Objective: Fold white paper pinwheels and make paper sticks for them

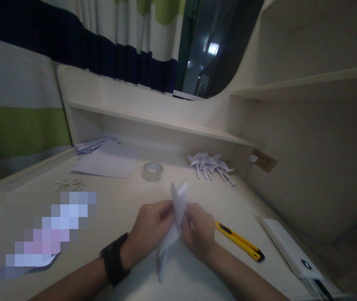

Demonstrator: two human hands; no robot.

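Observation:
A white paper pinwheel (179,200) is held up between both hands in the middle of the desk, its folded blades pointing upward and slightly blurred. From beneath it a rolled paper stick (161,267) slants down toward me. My left hand (150,223), with a black watch on the wrist, pinches the paper from the left. On the right side my right hand (199,230) has its fingers closed against the same paper; a tiny pale bit shows at them. Just right of that hand lies a yellow utility knife (239,242).
Finished pinwheels (208,163) lie at the back right. Clear tape (152,172) stands behind my hands. Paper sheets (106,161), rolled sticks (95,145) and small pale pieces (70,184) are left. A pixelated device (47,238) lies front left; a white device (291,246) with a cable sits right.

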